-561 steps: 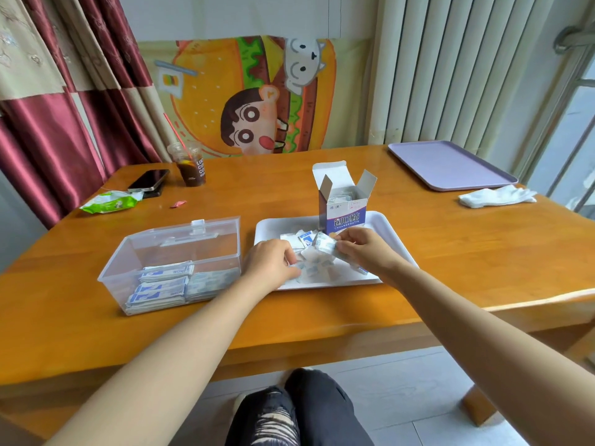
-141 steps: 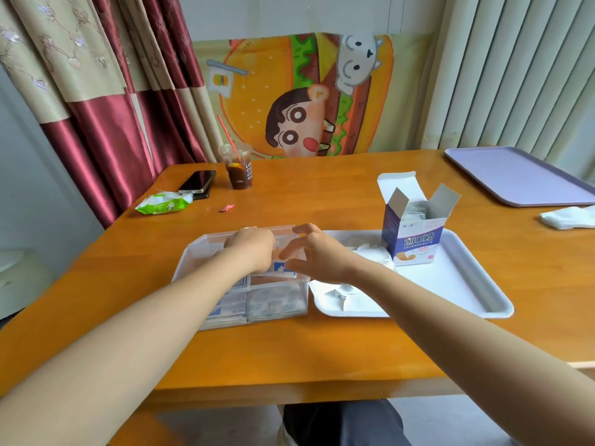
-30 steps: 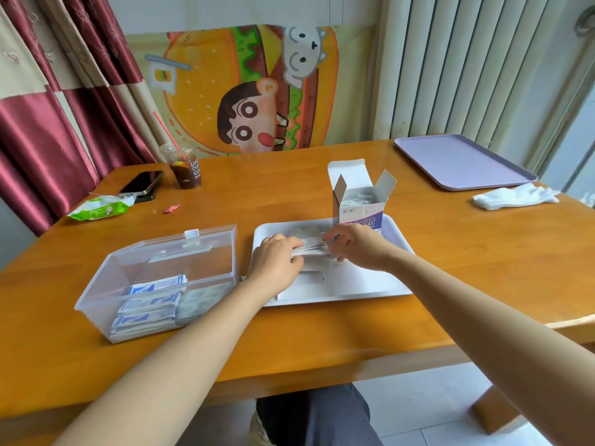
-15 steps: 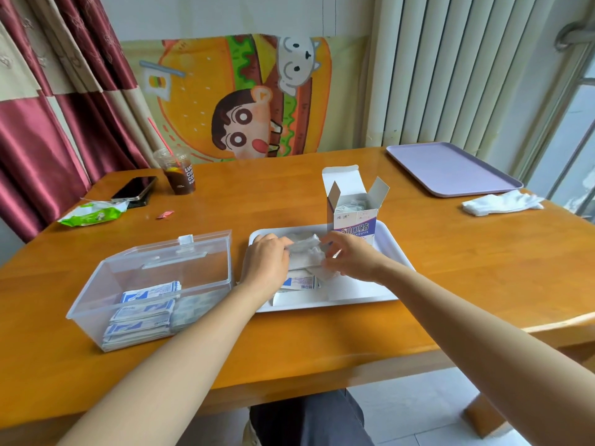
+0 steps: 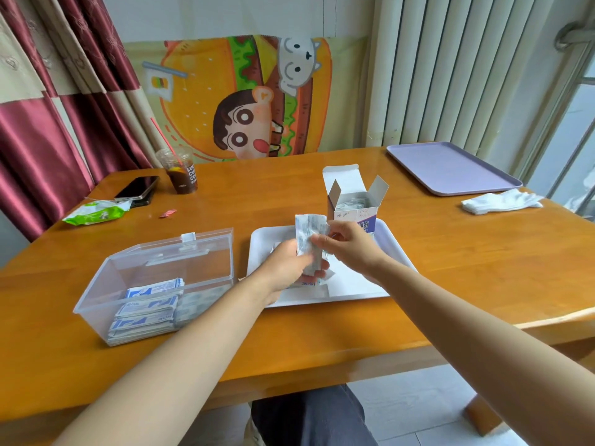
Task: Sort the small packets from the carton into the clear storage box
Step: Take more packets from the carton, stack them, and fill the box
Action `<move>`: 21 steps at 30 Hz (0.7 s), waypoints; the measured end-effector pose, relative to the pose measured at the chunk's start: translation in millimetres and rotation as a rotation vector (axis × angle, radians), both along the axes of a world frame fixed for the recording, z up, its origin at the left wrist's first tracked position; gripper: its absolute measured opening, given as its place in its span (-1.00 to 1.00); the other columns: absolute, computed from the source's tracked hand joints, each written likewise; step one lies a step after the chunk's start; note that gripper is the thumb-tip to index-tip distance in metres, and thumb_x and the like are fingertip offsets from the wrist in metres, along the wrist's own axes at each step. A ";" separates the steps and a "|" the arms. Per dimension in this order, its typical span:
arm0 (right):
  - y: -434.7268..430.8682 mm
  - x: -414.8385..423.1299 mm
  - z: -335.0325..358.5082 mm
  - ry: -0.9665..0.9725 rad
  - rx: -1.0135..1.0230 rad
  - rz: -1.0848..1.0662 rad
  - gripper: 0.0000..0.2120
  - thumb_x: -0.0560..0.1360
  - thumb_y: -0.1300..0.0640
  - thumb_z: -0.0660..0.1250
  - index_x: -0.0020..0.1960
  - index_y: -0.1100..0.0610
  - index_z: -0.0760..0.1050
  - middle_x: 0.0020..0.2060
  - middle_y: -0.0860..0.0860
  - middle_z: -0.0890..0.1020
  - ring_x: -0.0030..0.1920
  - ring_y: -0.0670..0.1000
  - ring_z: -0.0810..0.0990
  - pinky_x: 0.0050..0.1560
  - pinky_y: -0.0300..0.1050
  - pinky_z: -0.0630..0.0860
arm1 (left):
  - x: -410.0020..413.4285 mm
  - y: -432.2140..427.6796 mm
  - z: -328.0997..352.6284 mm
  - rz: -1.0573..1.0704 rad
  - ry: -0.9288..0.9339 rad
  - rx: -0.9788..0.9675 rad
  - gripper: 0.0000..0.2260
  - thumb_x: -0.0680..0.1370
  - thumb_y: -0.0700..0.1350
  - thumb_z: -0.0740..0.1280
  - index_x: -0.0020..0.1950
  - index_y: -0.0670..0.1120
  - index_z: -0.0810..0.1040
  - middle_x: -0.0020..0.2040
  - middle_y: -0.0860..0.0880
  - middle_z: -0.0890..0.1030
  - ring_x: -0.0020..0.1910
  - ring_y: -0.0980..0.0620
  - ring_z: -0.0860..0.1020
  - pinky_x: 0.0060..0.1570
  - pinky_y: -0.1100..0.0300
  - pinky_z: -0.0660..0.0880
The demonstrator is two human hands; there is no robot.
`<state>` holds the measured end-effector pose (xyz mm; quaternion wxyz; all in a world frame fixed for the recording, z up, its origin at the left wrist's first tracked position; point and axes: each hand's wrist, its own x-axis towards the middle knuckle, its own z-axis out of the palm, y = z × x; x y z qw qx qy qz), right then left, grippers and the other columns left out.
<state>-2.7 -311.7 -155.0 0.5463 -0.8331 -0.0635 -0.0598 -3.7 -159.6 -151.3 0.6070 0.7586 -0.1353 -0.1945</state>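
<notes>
Above the white tray (image 5: 394,249), my left hand (image 5: 285,267) grips the lower end of an upright stack of small silvery packets (image 5: 308,239). My right hand (image 5: 349,247) pinches the same stack from the right side. A few more packets (image 5: 314,284) lie on the tray under my left hand. The open purple-and-white carton (image 5: 354,204) stands at the tray's far edge with packets showing inside. The clear storage box (image 5: 167,278) sits left of the tray, lid raised, with blue-and-white packets (image 5: 145,312) stacked in its near part.
On the wooden table (image 5: 467,268) are a phone (image 5: 136,187), an iced drink cup (image 5: 179,170), a green wrapper (image 5: 96,214) and a small red scrap (image 5: 168,213) at the far left. A lilac tray (image 5: 450,167) and white gloves (image 5: 500,201) lie far right.
Both hands have lifted the gathered packets off the tray and turned the stack upright. The view has shifted slightly.
</notes>
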 end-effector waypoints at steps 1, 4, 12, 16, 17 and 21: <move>0.2 -2.5 0.0 0.010 0.006 0.012 -0.76 0.53 0.07 0.36 -0.25 0.16 0.46 -0.43 -0.03 0.42 -0.41 -0.11 0.34 -0.38 -0.24 0.24 | -1.1 0.4 -2.1 -0.007 0.072 -0.051 -0.81 0.65 -0.22 0.16 0.20 -0.16 0.51 -0.12 -0.08 0.65 -0.17 0.00 0.65 0.06 0.02 0.57; -3.1 -8.0 0.3 0.048 0.048 0.036 -0.82 0.57 0.17 0.30 -0.11 0.28 0.54 -0.41 -0.08 0.49 -0.48 -0.25 0.43 -0.44 -0.41 0.31 | -2.6 3.0 -4.0 -0.027 0.220 -0.220 -0.74 0.67 -0.18 0.06 0.17 -0.15 0.54 -0.03 -0.18 0.64 -0.05 -0.13 0.63 0.17 -0.09 0.49; -6.7 -15.6 -7.8 0.151 0.216 0.079 -0.95 0.52 0.31 0.31 -0.04 0.30 0.51 -0.32 0.10 0.51 -0.41 -0.09 0.41 -0.39 -0.26 0.34 | -6.6 -8.7 -12.3 0.099 0.077 -0.080 -0.83 0.62 -0.26 0.21 0.12 -0.20 0.59 -0.06 -0.19 0.68 -0.18 -0.05 0.66 -0.13 0.12 0.60; -13.8 -13.2 -15.7 0.122 0.210 -0.001 -0.90 0.46 0.35 0.34 -0.20 0.21 0.51 -0.37 0.06 0.48 -0.39 -0.04 0.35 -0.35 -0.18 0.30 | -8.0 -9.4 -14.0 0.151 0.133 -0.153 -0.84 0.63 -0.20 0.22 0.07 -0.15 0.59 -0.06 -0.19 0.68 -0.15 -0.07 0.66 -0.09 0.08 0.61; -15.9 -12.6 -16.4 0.131 0.225 -0.001 -0.90 0.46 0.37 0.34 -0.20 0.22 0.51 -0.36 0.08 0.47 -0.39 -0.04 0.34 -0.35 -0.19 0.29 | -7.5 -9.3 -13.7 0.163 0.160 -0.179 -0.83 0.63 -0.19 0.20 0.05 -0.13 0.59 -0.06 -0.17 0.68 -0.13 -0.08 0.66 -0.09 0.07 0.62; -19.1 -10.5 -19.6 0.173 0.292 0.033 -0.82 0.47 0.38 0.34 0.07 0.33 0.54 -0.19 0.16 0.55 -0.36 -0.05 0.36 -0.34 -0.24 0.33 | -3.8 -9.5 -13.1 0.211 0.135 -0.166 -0.83 0.62 -0.24 0.22 -0.04 -0.09 0.59 -0.14 -0.09 0.66 -0.18 -0.02 0.64 -0.13 0.07 0.61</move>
